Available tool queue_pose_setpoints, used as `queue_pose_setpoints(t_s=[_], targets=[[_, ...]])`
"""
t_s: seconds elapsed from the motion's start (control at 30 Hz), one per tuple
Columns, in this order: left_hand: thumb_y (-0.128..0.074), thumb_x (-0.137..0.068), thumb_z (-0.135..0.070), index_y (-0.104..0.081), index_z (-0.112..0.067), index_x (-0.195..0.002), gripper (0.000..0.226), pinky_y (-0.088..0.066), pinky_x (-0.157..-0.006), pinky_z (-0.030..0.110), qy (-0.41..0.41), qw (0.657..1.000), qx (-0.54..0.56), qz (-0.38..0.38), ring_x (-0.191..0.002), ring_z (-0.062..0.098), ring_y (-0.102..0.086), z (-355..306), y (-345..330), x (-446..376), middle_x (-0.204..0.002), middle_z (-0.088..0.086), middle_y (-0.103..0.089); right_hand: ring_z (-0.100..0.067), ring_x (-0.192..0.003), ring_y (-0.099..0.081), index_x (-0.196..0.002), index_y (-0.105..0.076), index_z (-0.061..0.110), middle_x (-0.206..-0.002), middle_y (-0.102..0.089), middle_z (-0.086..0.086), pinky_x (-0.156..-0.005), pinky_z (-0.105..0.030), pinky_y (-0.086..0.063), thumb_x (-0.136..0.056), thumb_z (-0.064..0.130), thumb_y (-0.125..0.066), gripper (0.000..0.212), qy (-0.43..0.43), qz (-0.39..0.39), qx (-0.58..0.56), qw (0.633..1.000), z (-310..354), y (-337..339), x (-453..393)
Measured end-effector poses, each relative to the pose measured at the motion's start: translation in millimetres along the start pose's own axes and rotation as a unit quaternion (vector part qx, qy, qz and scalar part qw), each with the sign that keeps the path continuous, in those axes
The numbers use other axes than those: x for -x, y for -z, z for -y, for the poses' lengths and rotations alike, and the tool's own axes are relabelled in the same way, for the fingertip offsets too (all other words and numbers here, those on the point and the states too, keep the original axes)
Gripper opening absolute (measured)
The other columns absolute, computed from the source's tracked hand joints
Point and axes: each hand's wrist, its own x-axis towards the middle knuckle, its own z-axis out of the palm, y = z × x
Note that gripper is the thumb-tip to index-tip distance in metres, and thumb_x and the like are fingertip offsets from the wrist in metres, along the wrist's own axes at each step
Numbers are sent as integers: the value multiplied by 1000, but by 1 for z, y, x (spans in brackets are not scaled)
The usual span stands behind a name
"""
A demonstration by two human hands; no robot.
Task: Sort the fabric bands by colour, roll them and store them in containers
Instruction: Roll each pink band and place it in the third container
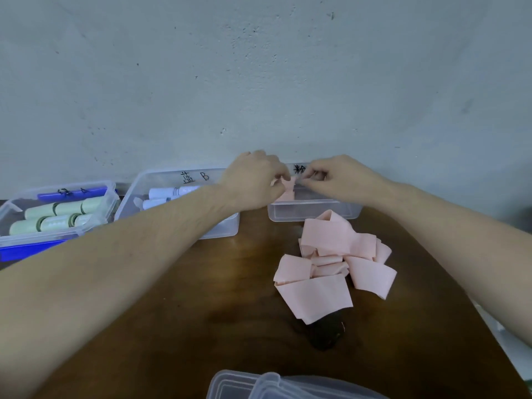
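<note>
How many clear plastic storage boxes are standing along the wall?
3: the left clear plastic box holds green rolls, the middle one pale blue-white rolls, and the right one sits beneath both hands. Lids lie separately.

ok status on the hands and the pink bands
Left hand and right hand both pinching one pink band over the right container. Loose pink pile on table. Nothing in the way.

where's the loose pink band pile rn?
In the head view the pile of pink bands lies on the wooden table, right of centre, just in front of the clear container over which both hands hold one pink band.
</note>
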Motion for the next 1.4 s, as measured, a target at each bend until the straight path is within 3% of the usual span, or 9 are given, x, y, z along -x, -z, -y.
queue_pose_setpoints(t_s=[0.17, 0.33, 0.5, 0.73, 0.87, 0.97, 1.07, 1.2, 1.4], targets=[[-53, -89, -23, -61, -27, -106, 19, -45, -75, 28, 28, 989, 145, -20, -75, 5, -49, -41, -6, 49, -96, -11, -61, -9, -83, -58, -99, -71, 32, -86, -62, 15, -74, -33, -51, -88, 54, -63, 26, 47, 87, 127, 987, -2, 4, 49], [-55, -90, -27, -60, -26, -108, 18, -49, -79, 33, 42, 987, 152, 34, -88, 14, -57, -72, -13, 80, -93, -11, -59, -9, -102, -43, -125, -64, 30, -104, -48, 14, -85, -28, -42, -90, 47, -61, 40, 41, 128, 238, 962, -11, -12, 70], [-57, -91, -30, -65, -29, -107, 18, -51, -80, 32, 72, 972, 199, 97, -87, 10, -58, -82, -12, 101, -90, -15, -58, -11, -99, -45, -86, -54, 40, -100, -52, 17, -87, -32, -41, -88, 35, -60, 8, 53, 92, 237, 966, -3, -20, 87], [-61, -91, -28, -65, -27, -95, 6, -49, -75, 24, 143, 946, 281, 81, -84, 8, -59, -73, -7, 134, -91, -13, -64, -4, -86, -62, -92, -60, 40, -93, -67, 17, -73, -29, -53, -93, 32, -58, 8, -25, 54, -11, 998, 39, -14, 105], [-66, -88, -35, -55, -28, -104, 21, -49, -77, 25, 195, 919, 341, 43, -90, 8, -61, -58, 0, 158, -101, -12, -62, 2, -84, -59, -91, -63, 26, -95, -67, 10, -72, -11, -44, -92, 17, -64, 10, -21, -5, -129, 991, 80, -13, 112], [-68, -85, -45, -50, -33, -122, 42, -48, -85, 23, 191, 904, 380, 44, -107, 1, -57, -49, 11, 176, -117, -18, -58, -6, -80, -58, -95, -61, 14, -97, -69, -6, -81, -24, -46, -91, 10, -65, 7, -4, -7, -174, 985, 116, -12, 117], [-67, -86, -48, -52, -38, -124, 42, -47, -95, 25, 178, 867, 465, 38, -112, -4, -56, -43, 24, 199, -118, -22, -62, -22, -75, -60, -94, -57, 25, -93, -72, -13, -72, -41, -47, -91, 17, -62, 11, -19, 11, -217, 976, 154, -16, 120], [-59, -92, -42, -59, -36, -121, 30, -49, -99, 32, 165, 826, 540, 14, -109, 0, -61, -27, 35, 235, -113, -17, -69, -15, -69, -64, -103, -54, 24, -89, -76, -4, -57, -23, -45, -94, 19, -65, 15, -29, 7, -272, 962, 209, -33, 121], [-55, -97, -35, -50, -30, -134, 38, -46, -90, 27, 202, 813, 546, 13, -118, 6, -54, 15, 31, 296, -128, -12, -59, -13, -76, -68, -122, -58, 28, -84, -74, 1, -69, -22, -51, -94, 18, -68, 32, -49, -4, -341, 939, 281, -67, 122]])
